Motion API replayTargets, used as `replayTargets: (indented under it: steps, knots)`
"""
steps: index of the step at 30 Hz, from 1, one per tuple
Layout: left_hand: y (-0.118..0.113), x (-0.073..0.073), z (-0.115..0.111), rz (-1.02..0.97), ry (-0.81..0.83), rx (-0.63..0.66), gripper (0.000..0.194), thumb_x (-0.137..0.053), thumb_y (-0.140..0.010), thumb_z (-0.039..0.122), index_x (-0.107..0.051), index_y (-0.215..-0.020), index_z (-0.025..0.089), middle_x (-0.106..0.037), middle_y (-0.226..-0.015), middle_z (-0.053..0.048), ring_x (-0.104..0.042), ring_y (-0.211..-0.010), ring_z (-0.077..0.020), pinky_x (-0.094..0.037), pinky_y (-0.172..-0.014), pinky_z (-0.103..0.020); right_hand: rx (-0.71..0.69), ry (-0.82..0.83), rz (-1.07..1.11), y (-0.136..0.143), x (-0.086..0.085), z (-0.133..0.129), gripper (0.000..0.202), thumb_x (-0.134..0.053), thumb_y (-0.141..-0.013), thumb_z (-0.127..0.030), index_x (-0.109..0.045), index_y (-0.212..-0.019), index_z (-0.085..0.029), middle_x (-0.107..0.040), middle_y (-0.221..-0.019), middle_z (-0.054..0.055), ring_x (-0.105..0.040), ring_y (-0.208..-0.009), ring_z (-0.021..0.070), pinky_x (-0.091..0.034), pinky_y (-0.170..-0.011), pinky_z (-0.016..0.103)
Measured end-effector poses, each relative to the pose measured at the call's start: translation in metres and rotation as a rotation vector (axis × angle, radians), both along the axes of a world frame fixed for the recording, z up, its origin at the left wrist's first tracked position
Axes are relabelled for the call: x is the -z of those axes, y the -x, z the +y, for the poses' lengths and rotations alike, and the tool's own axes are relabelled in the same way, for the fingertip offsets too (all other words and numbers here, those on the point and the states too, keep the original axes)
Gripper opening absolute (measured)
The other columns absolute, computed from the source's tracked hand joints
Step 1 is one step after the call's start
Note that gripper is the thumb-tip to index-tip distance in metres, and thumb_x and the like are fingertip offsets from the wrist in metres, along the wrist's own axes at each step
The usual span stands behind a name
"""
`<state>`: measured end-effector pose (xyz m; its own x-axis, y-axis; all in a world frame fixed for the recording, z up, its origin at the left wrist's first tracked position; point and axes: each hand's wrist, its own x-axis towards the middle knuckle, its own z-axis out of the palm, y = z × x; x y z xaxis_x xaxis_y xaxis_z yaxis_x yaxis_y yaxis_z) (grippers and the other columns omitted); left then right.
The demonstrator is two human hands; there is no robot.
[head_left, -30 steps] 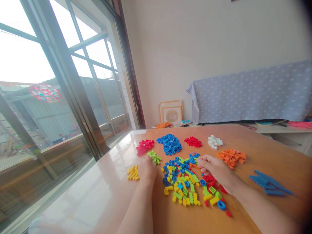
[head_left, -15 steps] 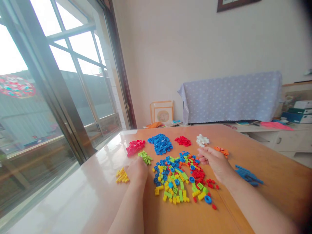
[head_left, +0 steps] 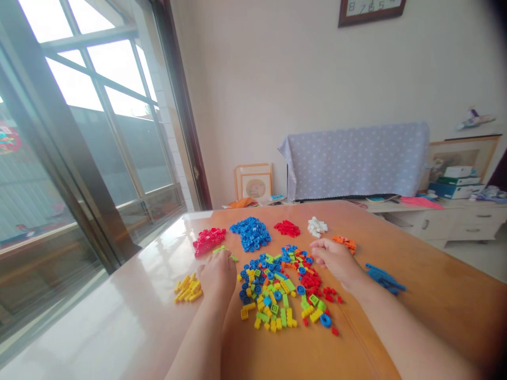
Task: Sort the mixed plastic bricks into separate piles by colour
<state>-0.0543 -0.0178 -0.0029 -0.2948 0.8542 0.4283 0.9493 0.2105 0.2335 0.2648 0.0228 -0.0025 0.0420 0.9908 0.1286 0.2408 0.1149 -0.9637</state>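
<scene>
My left hand [head_left: 217, 273] is over the near side of a small pile of light-green bricks [head_left: 224, 251] and hides much of it. Its fingertips are out of sight. Left of that hand lies a pile of yellow bricks [head_left: 188, 289]. My right hand [head_left: 333, 258] hovers at the far right edge of the mixed heap of toy bricks [head_left: 273, 293], its fingers curled together. Whatever they hold, if anything, is too small to make out. The mixed heap has blue round pieces and red, yellow, green and orange bricks.
Along the back of the wooden table [head_left: 245, 359] sit pink-red bricks [head_left: 209, 240], blue pieces [head_left: 251, 233], red bricks [head_left: 287, 228] and white bricks [head_left: 317, 227]. Orange bricks [head_left: 345, 243] and long blue pieces [head_left: 384, 278] lie to the right. A sliding glass door stands left.
The view has turned slightly right. My left hand has shifted from the yellow pile's edge towards the green pile and covers more of it. My right hand stays by the mixed heap's far edge.
</scene>
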Motion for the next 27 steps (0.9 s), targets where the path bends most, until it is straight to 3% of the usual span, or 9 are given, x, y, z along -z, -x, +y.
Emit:
replayTargets:
  steps: [7, 14, 21, 27]
  knots:
    - [-0.026, -0.005, -0.005, -0.030, 0.013, 0.242, 0.021, -0.045, -0.095, 0.030, -0.065, -0.098, 0.027, -0.070, -0.100, -0.005, -0.058, -0.102, -0.0225, -0.035, -0.085, -0.032, -0.036, -0.121, -0.448, 0.004, 0.028, 0.016, 0.023, -0.055, -0.080, -0.030, -0.070, -0.094, -0.020, -0.068, -0.086, 0.003, -0.060, -0.079, 0.0173, -0.044, -0.073, 0.027]
    - [-0.046, -0.014, -0.014, -0.072, 0.095, 0.468, 0.021, -0.046, -0.095, 0.029, -0.066, -0.096, 0.025, -0.068, -0.099, -0.006, -0.058, -0.099, -0.0210, -0.038, -0.085, -0.029, -0.090, -0.228, -0.876, 0.024, 0.027, 0.006, 0.024, -0.055, -0.087, -0.039, -0.073, -0.098, -0.028, -0.061, -0.093, 0.004, -0.057, -0.087, 0.0184, -0.036, -0.071, 0.027]
    - [-0.048, -0.010, -0.011, -0.099, 0.095, 0.509, 0.022, -0.046, -0.095, 0.030, -0.067, -0.093, 0.025, -0.068, -0.096, -0.006, -0.059, -0.096, -0.0205, -0.039, -0.083, -0.029, -0.065, -0.188, -0.899, 0.028, 0.025, 0.006, 0.015, -0.061, -0.082, -0.034, -0.072, -0.087, -0.025, -0.059, -0.091, 0.004, -0.056, -0.086, 0.0182, -0.032, -0.066, 0.026]
    - [-0.048, 0.001, -0.008, -0.129, 0.035, 0.597, 0.019, -0.048, -0.094, 0.029, -0.067, -0.094, 0.025, -0.068, -0.093, -0.005, -0.060, -0.094, -0.0198, -0.041, -0.082, -0.028, -0.060, -0.207, -0.743, 0.018, 0.026, 0.014, 0.011, -0.062, -0.076, -0.026, -0.066, -0.085, -0.021, -0.063, -0.087, 0.002, -0.055, -0.080, 0.0161, -0.036, -0.067, 0.025]
